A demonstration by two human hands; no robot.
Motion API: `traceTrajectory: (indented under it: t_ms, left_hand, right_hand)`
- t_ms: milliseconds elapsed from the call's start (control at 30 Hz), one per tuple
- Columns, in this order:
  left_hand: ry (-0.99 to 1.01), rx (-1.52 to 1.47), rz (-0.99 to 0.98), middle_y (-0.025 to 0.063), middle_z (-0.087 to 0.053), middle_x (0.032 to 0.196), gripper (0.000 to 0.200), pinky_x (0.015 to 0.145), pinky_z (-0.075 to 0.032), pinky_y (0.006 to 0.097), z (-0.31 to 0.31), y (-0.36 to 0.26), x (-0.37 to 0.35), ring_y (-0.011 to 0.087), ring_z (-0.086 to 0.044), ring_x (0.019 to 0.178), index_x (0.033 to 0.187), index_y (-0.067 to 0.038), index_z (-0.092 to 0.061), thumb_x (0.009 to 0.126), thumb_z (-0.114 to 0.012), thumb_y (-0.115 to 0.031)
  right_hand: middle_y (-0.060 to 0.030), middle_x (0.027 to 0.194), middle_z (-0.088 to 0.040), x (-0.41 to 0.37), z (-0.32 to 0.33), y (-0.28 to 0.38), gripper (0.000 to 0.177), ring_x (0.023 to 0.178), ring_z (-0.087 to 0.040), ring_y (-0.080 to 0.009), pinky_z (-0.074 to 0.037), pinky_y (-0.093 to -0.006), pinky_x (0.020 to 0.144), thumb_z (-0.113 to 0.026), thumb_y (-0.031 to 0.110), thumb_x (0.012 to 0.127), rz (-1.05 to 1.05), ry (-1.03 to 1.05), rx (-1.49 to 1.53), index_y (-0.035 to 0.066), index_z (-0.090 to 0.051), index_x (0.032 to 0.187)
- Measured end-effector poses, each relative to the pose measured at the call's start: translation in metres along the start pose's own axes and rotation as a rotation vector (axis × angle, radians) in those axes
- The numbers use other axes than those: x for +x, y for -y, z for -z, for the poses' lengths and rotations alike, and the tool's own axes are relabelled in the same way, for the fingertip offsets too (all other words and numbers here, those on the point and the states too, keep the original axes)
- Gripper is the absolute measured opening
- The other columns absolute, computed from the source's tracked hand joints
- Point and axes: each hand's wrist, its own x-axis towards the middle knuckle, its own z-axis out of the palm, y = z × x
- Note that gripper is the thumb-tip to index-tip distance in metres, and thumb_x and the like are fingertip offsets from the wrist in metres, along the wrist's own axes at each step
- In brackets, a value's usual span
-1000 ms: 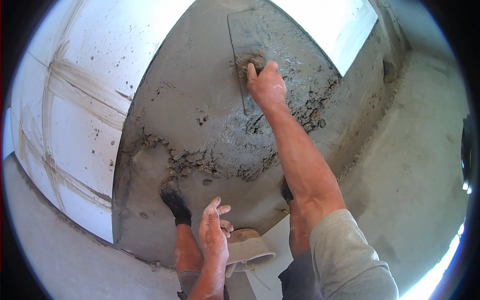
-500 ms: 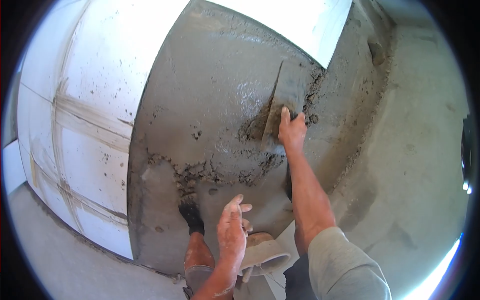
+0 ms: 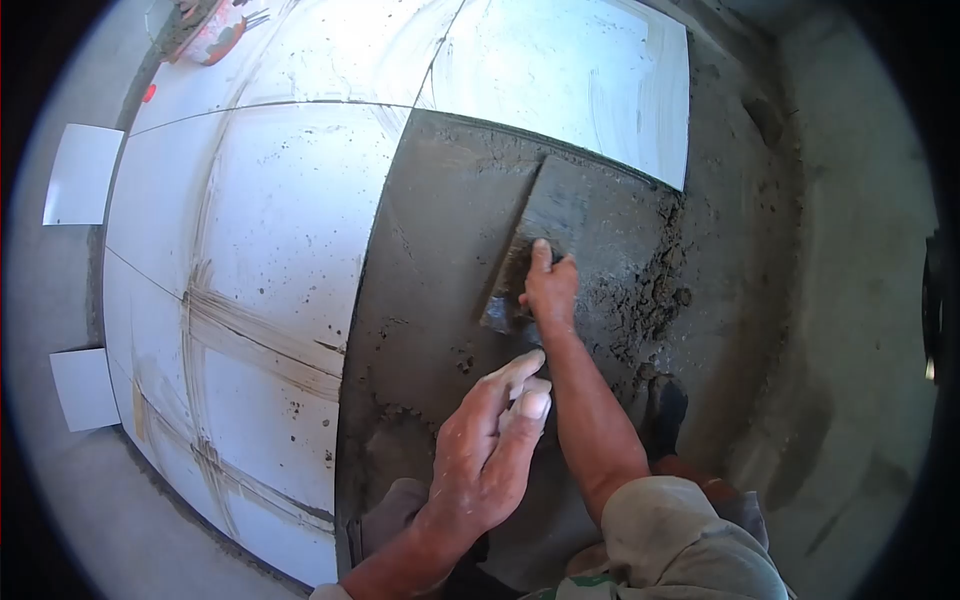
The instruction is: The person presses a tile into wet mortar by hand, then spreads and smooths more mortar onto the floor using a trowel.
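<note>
My right hand (image 3: 553,292) is wrapped round the handle of a flat plastering trowel (image 3: 556,205). The trowel's long blade lies on a bed of wet grey mortar (image 3: 430,210), tilted slightly to the right at its far end. My left hand (image 3: 488,440) is raised nearer the camera, beside my right forearm. Its fingers are stretched and a little bent, smeared with pale dust, and nothing is in them. Crumbly lumps of mortar (image 3: 655,300) form a rough ridge right of the trowel.
White floor tiles (image 3: 270,210) with mortar smears border the bed on the left; another white tile (image 3: 580,75) lies at its far side. Small white tile pieces (image 3: 82,175) sit at the far left. A red-marked container (image 3: 212,38) holds mortar at the top left. My feet stand near the mortar.
My right hand has drawn the trowel left, away from the lumpy ridge. My left hand has risen and come forward, closer to my right forearm. The view has shifted, showing more tiles.
</note>
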Motion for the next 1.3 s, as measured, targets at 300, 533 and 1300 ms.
traceTrajectory:
  t_ms: [300,533,1300]
  left_hand:
    - [0.025,0.057,-0.427,0.0143,-0.065,0.103,0.036,0.072,-0.048,0.026,0.024,0.0,0.004,0.0114,-0.057,0.081,0.128,0.005,-0.053,0.101,-0.05,-0.019]
    - [0.045,0.052,-0.432,0.0141,-0.065,0.103,0.035,0.064,-0.046,0.0236,0.043,0.001,-0.021,0.0092,-0.053,0.073,0.128,0.004,-0.053,0.101,-0.049,-0.018]
    - [0.075,0.172,-0.427,0.0175,-0.065,0.101,0.035,0.072,-0.05,0.0305,0.031,0.001,-0.019,0.0192,-0.061,0.084,0.123,0.006,-0.056,0.1,-0.05,-0.02]
  right_hand:
    - [-0.0257,0.076,-0.066,0.009,-0.125,0.008,0.057,0.052,-0.066,-0.0303,-0.055,-0.0408,0.053,-0.056,0.044,0.094,0.292,0.013,-0.323,-0.013,-0.049,0.099]
    - [-0.0339,0.114,-0.06,-0.004,-0.13,0.056,0.059,0.11,-0.059,-0.0457,-0.047,-0.0491,0.095,-0.054,0.043,0.093,0.091,0.243,-0.26,-0.011,-0.048,0.115]
    - [-0.0247,0.092,-0.068,-0.092,-0.046,-0.02,0.052,0.092,-0.067,-0.0384,-0.052,-0.0462,0.083,-0.057,0.04,0.092,0.227,0.521,-0.592,-0.008,-0.05,0.111]
